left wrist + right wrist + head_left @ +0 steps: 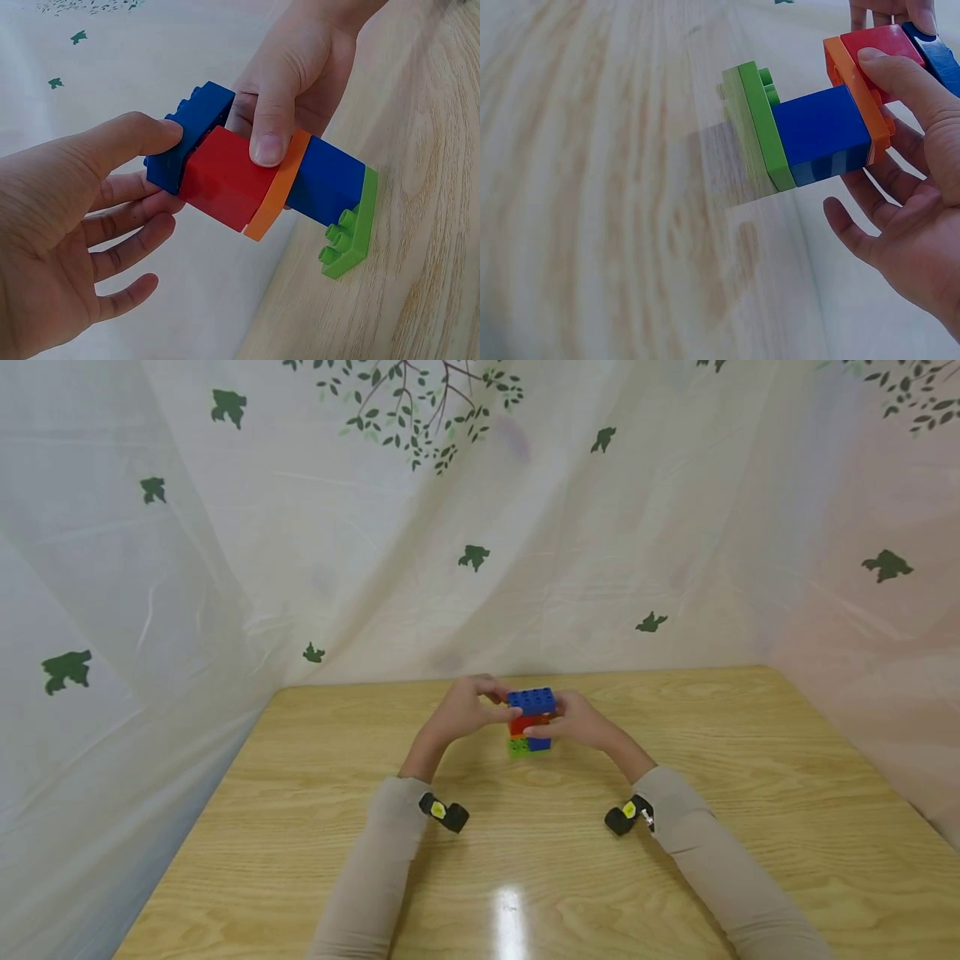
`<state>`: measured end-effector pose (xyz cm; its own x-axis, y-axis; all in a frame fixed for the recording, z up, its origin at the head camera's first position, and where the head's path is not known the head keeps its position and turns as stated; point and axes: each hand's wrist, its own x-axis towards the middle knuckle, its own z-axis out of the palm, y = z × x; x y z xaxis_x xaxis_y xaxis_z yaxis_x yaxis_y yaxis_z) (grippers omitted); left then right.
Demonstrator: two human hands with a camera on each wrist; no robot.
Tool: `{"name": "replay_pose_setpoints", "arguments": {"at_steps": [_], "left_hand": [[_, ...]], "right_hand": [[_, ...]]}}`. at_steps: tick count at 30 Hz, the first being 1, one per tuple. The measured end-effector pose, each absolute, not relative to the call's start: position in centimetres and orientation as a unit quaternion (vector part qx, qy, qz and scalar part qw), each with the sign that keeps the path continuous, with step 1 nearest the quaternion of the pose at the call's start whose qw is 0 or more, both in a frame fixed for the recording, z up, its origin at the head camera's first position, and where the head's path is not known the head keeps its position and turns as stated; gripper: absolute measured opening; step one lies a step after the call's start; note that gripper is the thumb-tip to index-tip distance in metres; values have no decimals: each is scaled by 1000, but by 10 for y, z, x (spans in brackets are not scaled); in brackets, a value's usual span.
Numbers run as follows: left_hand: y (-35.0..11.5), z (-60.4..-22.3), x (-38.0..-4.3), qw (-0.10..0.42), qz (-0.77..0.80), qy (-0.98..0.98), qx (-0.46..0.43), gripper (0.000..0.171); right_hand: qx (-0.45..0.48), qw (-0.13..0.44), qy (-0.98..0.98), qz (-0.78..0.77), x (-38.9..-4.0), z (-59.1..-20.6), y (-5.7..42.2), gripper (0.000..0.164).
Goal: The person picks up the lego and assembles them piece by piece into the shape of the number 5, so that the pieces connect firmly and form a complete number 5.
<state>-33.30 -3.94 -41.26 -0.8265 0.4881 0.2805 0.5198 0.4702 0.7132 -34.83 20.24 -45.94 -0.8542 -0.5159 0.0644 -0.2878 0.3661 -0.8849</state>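
Observation:
A small stack of toy building bricks stands on the table between both hands. At its base is a green plate (352, 240) with bare studs on one side, then a lower blue brick (821, 135), an orange plate (277, 191) and a red brick (229, 180). My left hand (461, 710) pinches the upper blue brick (532, 699) between thumb and fingers. That brick lies against the red one at a slight tilt in the left wrist view. The right hand (585, 722) grips the stack around the red brick, its thumb on the front face. Its other fingers are partly hidden behind.
The wooden table (540, 843) stretches out on both sides of the stack and towards me. Behind it hangs a pale curtain (555, 602) printed with green leaves and branches. Each sleeved wrist carries a black camera strap (444, 812).

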Motion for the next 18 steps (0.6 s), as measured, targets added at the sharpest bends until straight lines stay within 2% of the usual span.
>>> {"name": "replay_pose_setpoints", "arguments": {"at_steps": [18], "left_hand": [[-40, -414, -331, 9, -441, -853, -280, 33]], "right_hand": [[-257, 107, 823, -496, -347, -458, 202, 50]]}}
